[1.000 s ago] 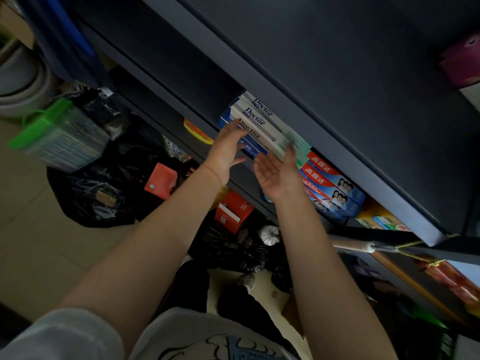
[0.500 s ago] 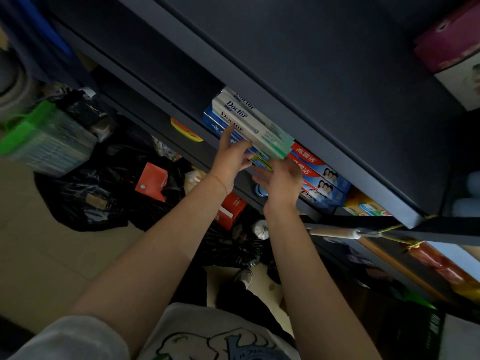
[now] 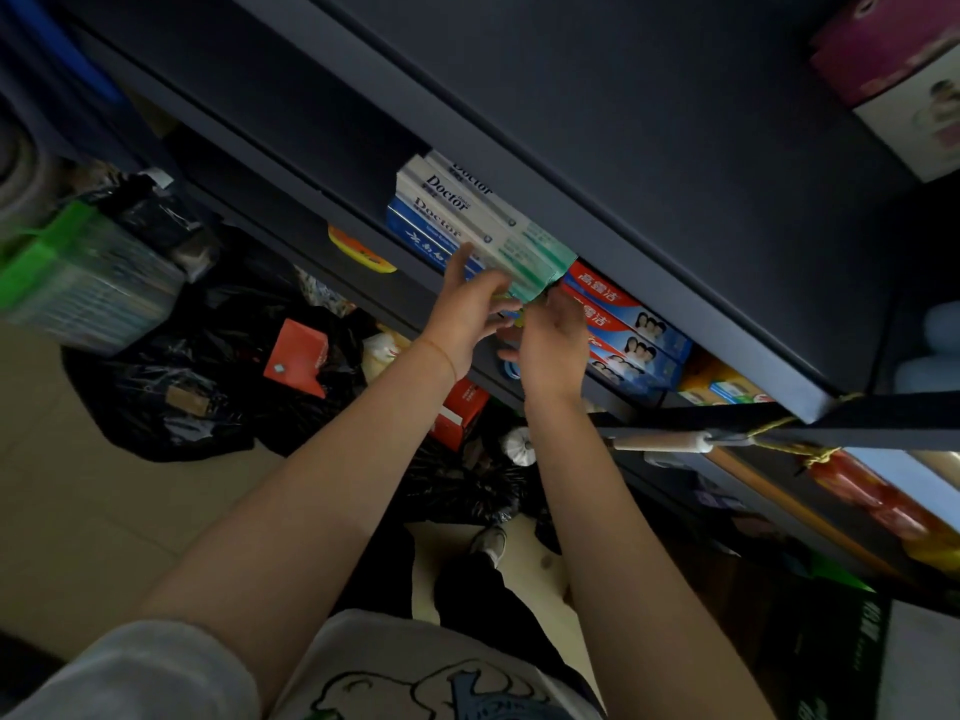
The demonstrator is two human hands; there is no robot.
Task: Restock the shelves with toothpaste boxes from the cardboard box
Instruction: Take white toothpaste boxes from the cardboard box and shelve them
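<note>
A stack of white "Doctor" toothpaste boxes point(image 3: 470, 210) with green ends lies on the dark shelf point(image 3: 649, 262), on top of a blue box point(image 3: 415, 233). To their right sit red and blue toothpaste boxes point(image 3: 631, 330). My left hand point(image 3: 467, 309) reaches up with fingers spread, its fingertips touching the blue box and the underside of the white stack. My right hand point(image 3: 553, 340) is just below the stack's green end, back of the hand toward me, fingers loosely apart. Neither hand visibly holds a box. A small yellow-green patch between the hands is unclear.
Black plastic bags point(image 3: 197, 387) with red cartons point(image 3: 296, 350) lie on the floor under the shelves. A green-lidded crate point(image 3: 78, 272) stands at left. A pink and white carton point(image 3: 898, 70) sits on the upper shelf. Orange and yellow boxes point(image 3: 722, 384) sit right of the toothpaste.
Both hands have drawn closer together under the green end of the white stack. My right hand has turned from palm-up to back toward me. The stack looks pushed further in.
</note>
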